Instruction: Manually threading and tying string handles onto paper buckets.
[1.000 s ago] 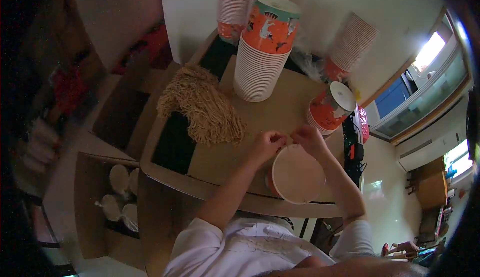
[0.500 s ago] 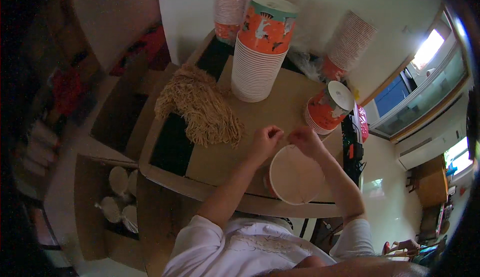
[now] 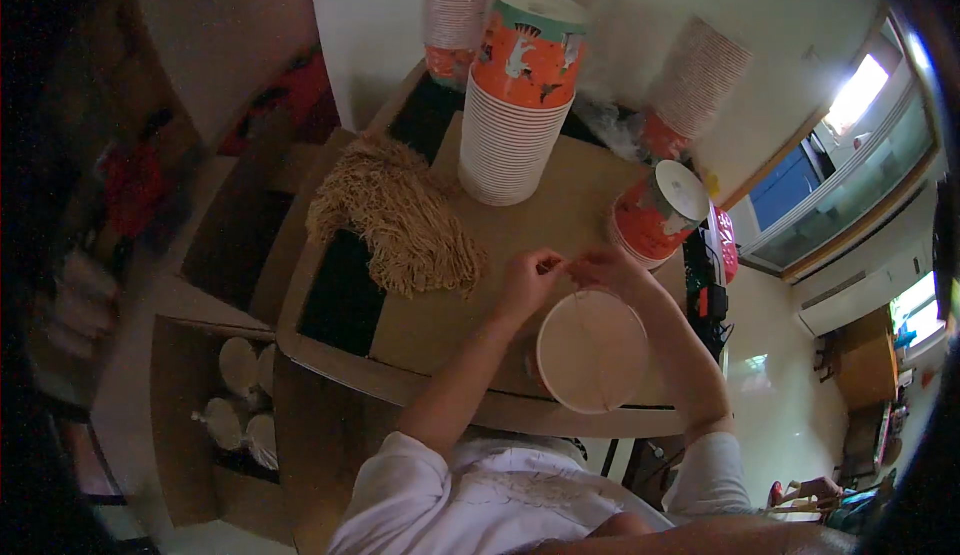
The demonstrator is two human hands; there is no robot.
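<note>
Just in front of me on the table stands a paper bucket (image 3: 570,360), its round pale mouth facing up and a strip of orange wall showing at its left. A thin tan string (image 3: 603,375) runs across the mouth, from its lower rim up toward my hands. Above the far rim, my left hand (image 3: 530,277) is closed in a pinch. My right hand (image 3: 608,271) pinches close beside it, the fingertips nearly meeting. The string's end between the fingers is too fine to make out clearly. Left of my hands lies a heap of tan strings (image 3: 400,225).
A tall stack of upside-down paper buckets (image 3: 512,145) rises behind my hands, with a shorter stack (image 3: 648,217) to its right. Wrapped stacks (image 3: 705,75) stand along the wall. Below the table's left edge, an open cardboard box (image 3: 180,415) holds several pale round bundles.
My right hand has shifted slightly left and up, closing the gap to my left hand. The bucket and the heap of strings stay in place.
</note>
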